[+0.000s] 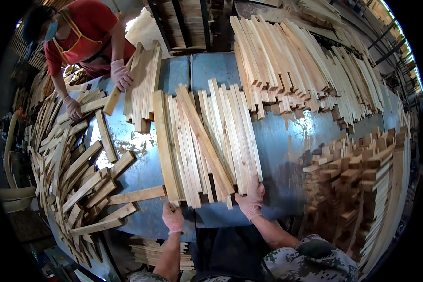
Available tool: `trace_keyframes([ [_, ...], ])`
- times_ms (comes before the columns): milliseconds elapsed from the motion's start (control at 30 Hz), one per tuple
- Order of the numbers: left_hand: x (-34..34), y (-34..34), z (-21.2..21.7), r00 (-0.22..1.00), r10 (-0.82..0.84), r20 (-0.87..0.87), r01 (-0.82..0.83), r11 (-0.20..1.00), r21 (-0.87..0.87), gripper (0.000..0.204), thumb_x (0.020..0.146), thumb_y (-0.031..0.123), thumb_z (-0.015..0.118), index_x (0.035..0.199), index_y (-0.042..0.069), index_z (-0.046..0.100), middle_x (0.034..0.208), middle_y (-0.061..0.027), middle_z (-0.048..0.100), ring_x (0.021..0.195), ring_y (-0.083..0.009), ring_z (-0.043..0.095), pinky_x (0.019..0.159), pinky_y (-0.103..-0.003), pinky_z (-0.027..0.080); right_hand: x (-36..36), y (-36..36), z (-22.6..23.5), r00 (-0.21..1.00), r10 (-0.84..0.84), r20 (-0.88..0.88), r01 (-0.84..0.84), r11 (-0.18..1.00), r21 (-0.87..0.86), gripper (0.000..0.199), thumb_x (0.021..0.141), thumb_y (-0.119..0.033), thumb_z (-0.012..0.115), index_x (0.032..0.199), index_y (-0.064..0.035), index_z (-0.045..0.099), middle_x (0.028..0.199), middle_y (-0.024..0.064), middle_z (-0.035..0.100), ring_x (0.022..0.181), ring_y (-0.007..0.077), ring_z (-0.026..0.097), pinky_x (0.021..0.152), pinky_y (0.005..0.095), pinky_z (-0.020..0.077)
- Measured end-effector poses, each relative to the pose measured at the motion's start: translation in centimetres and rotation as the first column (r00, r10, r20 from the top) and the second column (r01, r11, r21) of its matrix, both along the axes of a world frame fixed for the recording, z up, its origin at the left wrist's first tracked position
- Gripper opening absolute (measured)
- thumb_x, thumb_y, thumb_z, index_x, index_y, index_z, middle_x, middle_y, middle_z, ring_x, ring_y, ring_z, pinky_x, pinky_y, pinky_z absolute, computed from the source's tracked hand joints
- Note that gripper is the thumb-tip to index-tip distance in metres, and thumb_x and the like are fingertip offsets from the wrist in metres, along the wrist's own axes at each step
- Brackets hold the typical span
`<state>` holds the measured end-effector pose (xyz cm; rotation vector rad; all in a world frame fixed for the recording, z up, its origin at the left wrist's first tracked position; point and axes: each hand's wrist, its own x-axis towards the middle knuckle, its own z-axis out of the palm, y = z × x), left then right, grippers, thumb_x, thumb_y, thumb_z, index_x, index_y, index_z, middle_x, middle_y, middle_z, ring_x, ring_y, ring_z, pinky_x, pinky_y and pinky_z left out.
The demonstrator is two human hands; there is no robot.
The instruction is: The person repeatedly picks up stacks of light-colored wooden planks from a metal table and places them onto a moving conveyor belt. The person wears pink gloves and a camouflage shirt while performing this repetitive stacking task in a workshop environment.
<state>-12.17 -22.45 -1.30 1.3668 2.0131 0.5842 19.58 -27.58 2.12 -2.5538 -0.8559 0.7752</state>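
Slanted strip (203, 136) ends just beside my right hand (251, 199)

Head view, the only feed I have: the wood is right in front of me! The row of strips (225, 136) lies beyond my fingers on the blue-grey metal table (279, 155), long axes running roughly away from me. My left hand (173, 218) has its fingers curled against the near end at the row's left edge; my right hand is bent round the near right corner, touching it. Are they clenched on the wood or only pressing? I cannot tell, since the fingertips are hidden.

Here's the relation I'd judge decisive: the slanted strip rides on top, crossing the row. Its near end sits just left of my right fingers; its far end points away and leftward, well beyond both hands. The right is clearly nearer.

I make out no box or bin. To the left of my left fingers spreads a loose heap (87, 183), one stray strip (138, 194) reaching nearly to that hand. Beyond my right fingers, farther right, sits a large stack (286, 61); another pile (352, 174), ends showing, is nearer on that same side. Far beyond my left fingers, a co-worker (91, 33) grips a strip beside a smaller bundle (145, 89), and past the table a dark frame (181, 21) stands with boards between its uprights.
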Motion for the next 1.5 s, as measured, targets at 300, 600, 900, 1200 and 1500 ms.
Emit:
trace_keyframes([
  [300, -5.5, -21.5, 1.2, 1.000, -0.014, 0.000, 0.014, 0.992, -0.127, 0.031, 0.088, 0.008, 0.078, 0.117, 0.000, 0.070, 0.101, -0.0199, 0.073, 0.093, -0.0361, 0.073, 0.088, -0.045, 0.057, -5.4, -21.0, -0.3, 0.999, 0.030, 0.021, -0.029, 0.998, -0.058, 0.126, 0.072, -0.027, 0.092, 0.173, -0.0162, 0.017, 0.153, 0.0302, 0.040, 0.142, 0.0515, 0.041, 0.120, 0.0555, 0.0402],
  [600, -10.7, -21.0, 3.6, 0.915, -0.403, -0.017, 0.386, 0.888, -0.248, 0.042, 0.086, 0.020, 0.078, 0.123, 0.001, 0.071, 0.110, -0.0246, 0.074, 0.109, -0.0457, 0.070, 0.098, -0.050, 0.056, -5.2, -24.6, 0.9, 0.990, 0.140, -0.032, -0.142, 0.987, -0.077, 0.124, 0.071, -0.031, 0.091, 0.173, -0.0129, 0.022, 0.160, 0.0279, 0.040, 0.146, 0.0489, 0.042, 0.123, 0.0517, 0.0390],
  [900, -2.6, -11.3, 8.5, 0.833, -0.364, -0.417, 0.338, 0.931, -0.137, 0.081, 0.079, 0.040, 0.090, 0.143, 0.000, 0.059, 0.132, -0.0233, 0.066, 0.121, -0.0428, 0.066, 0.106, -0.049, 0.055, -10.0, -20.8, 0.1, 0.821, 0.532, 0.207, -0.541, 0.841, -0.013, 0.084, 0.093, -0.038, 0.071, 0.165, -0.0049, 0.040, 0.163, 0.0244, 0.049, 0.154, 0.0436, 0.041, 0.128, 0.0530, 0.0324],
  [1200, 0.9, -16.3, 8.1, 0.893, -0.105, 0.438, 0.250, 0.924, -0.288, 0.062, 0.079, 0.019, 0.092, 0.127, -0.007, 0.064, 0.107, -0.0167, 0.073, 0.093, -0.0244, 0.072, 0.072, -0.039, 0.062, -11.5, -20.5, 3.6, 0.935, 0.307, -0.179, -0.309, 0.951, 0.019, 0.100, 0.084, -0.027, 0.082, 0.169, -0.0091, 0.032, 0.156, 0.0267, 0.054, 0.142, 0.0455, 0.053, 0.121, 0.0485, 0.0433],
  [1500, 3.8, -25.4, 4.7, 0.576, 0.194, 0.794, 0.276, 0.868, -0.412, 0.062, 0.087, 0.025, 0.092, 0.132, -0.006, 0.062, 0.107, -0.0144, 0.074, 0.094, -0.0234, 0.072, 0.084, -0.039, 0.060, -10.9, -27.2, 9.6, 0.578, 0.350, -0.737, -0.268, 0.935, 0.234, 0.061, 0.096, -0.042, 0.073, 0.143, -0.0049, 0.062, 0.136, 0.0187, 0.070, 0.127, 0.0351, 0.068, 0.109, 0.0413, 0.0523],
])
